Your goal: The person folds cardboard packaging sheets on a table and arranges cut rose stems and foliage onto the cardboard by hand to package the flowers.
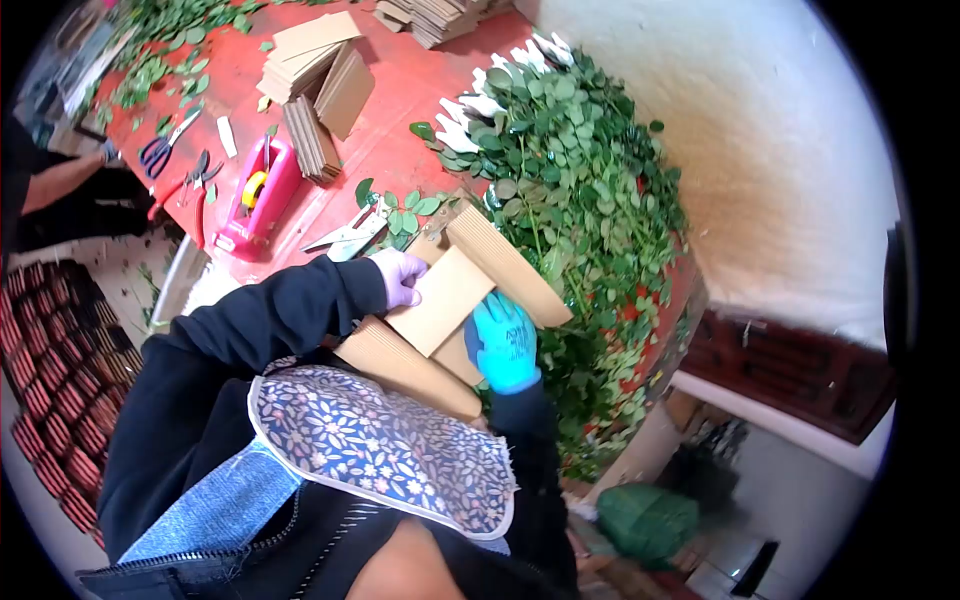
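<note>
A flat piece of tan cardboard [440, 300] lies across the middle, over a larger corrugated sheet [505, 265] whose sides stand up. My left hand [399, 278], in a pale purple glove, grips the flat piece at its upper left edge. On the other side, my right hand [503, 340], in a bright blue glove, has its fingers curled at the piece's right edge; their tips are partly hidden. Just above my left hand lie white-handled pruning shears [352, 235]. Leafy stems with white-wrapped ends [590, 170] are heaped right of the cardboard.
On the red table [400, 130] are cardboard stacks [315, 85], a pink tape dispenser [258, 198], scissors [170, 142], red-handled pliers [192, 190] and loose leaves. Another person's arm [65, 180] reaches the table's left edge. A green bundle [648, 520] sits lower right.
</note>
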Demonstrator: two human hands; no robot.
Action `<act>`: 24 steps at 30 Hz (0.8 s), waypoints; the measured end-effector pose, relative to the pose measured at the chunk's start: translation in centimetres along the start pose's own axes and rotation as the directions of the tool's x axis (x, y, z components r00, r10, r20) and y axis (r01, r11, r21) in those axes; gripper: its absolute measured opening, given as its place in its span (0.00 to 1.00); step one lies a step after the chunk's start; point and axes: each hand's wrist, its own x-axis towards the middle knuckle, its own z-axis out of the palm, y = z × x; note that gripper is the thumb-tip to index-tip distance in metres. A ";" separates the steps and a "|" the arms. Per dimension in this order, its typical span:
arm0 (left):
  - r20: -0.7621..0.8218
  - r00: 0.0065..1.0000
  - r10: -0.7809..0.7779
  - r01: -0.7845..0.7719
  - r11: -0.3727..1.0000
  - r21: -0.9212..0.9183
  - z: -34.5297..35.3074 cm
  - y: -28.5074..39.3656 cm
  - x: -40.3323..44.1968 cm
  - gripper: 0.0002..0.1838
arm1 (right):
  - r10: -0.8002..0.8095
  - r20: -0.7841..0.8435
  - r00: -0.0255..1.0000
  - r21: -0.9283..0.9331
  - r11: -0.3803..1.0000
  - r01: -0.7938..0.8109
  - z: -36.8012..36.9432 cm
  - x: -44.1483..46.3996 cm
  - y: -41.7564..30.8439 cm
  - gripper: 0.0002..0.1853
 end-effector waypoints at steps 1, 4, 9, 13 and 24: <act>-0.030 1.000 0.009 -0.009 1.000 -0.015 0.4 -0.3 0.2 0.07 | 0.040 -0.158 0.987 -0.019 0.999 -0.044 -0.1 -0.7 -0.6 0.16; -0.096 0.995 0.004 0.007 0.994 0.114 0.8 -0.2 0.3 0.10 | 0.169 -0.186 0.968 0.064 0.985 -0.160 -2.0 -0.6 -3.3 0.22; -0.065 0.997 -0.035 0.042 0.994 0.104 1.0 0.0 0.5 0.11 | -0.009 -0.022 1.000 0.020 1.000 0.009 -0.2 1.4 -3.9 0.38; -0.152 0.986 0.068 0.004 0.902 0.431 0.9 2.9 -1.2 0.15 | 0.019 0.022 1.000 0.005 1.000 -0.019 0.1 1.8 -3.6 0.41; -0.237 0.971 -0.011 0.142 0.829 0.540 -1.0 2.7 -2.0 0.18 | 0.023 0.006 1.000 0.079 0.997 -0.023 0.5 2.8 -3.2 0.39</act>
